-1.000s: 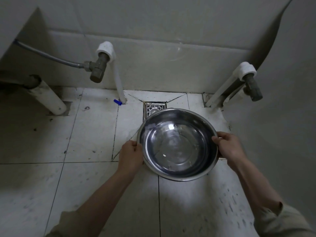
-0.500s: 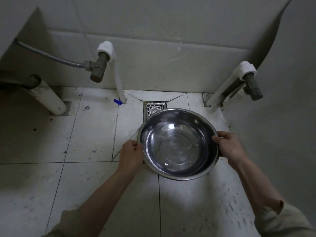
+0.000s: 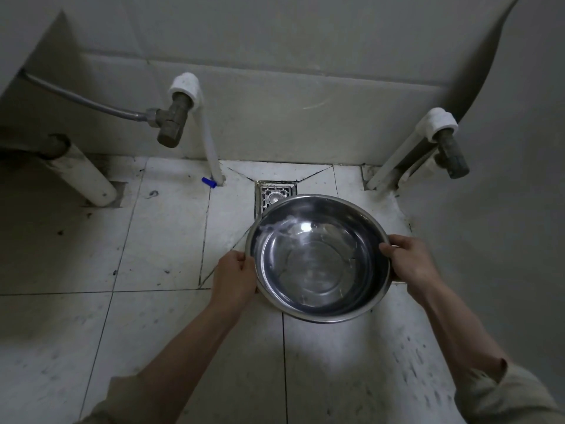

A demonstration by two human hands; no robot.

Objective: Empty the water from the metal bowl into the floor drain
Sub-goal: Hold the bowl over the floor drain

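A round metal bowl with water in it hangs above the tiled floor, held by both hands. My left hand grips its left rim. On the right rim my right hand grips with the thumb over the edge. The bowl tips slightly forward, and the water has gathered against its far inner wall. A square metal floor drain lies in the floor just beyond the far rim; the bowl hides its near part.
A white pipe with a metal valve and a grey hose stands left of the drain. A second valve on white pipes stands at the right. A thick white pipe slants at far left. A small blue piece lies on the tiles.
The bowl has tilted a little forward and the water has slid towards its far wall. Both hands keep the same grip.
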